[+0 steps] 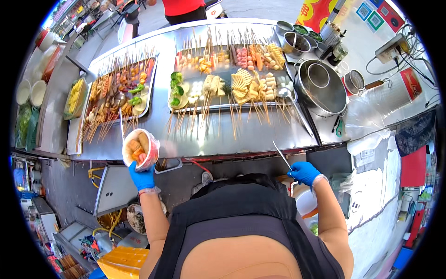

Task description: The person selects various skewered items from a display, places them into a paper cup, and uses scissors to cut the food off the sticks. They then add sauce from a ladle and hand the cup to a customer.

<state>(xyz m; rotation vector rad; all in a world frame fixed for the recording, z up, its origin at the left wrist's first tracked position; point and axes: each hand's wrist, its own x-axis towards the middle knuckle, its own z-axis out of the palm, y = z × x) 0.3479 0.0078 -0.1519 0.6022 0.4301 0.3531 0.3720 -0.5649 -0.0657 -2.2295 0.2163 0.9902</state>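
My left hand (143, 177), in a blue glove, holds a paper cup (153, 150) with a plastic liner, near the counter's front edge. Chunks of food lie in the cup. In my right hand (305, 173), also gloved in blue, is a slim metal utensil (281, 154) whose pointed end slants up to the left; its lower end is hidden in the fingers. Beyond my hands, a tray (151, 91) of dark, sauced skewers stands at the left and a divided tray (230, 106) of paler skewers at the centre, with a ladle (299, 113) resting over its right end.
A large steaming pot (322, 87) stands right of the trays, with a strainer (354, 82) and green-handled scissors (339, 129) beside it. Skewer sticks jut over the steel counter (181, 143). At the left is a tub of yellow food (75, 97). A person in red (184, 7) stands beyond the counter.
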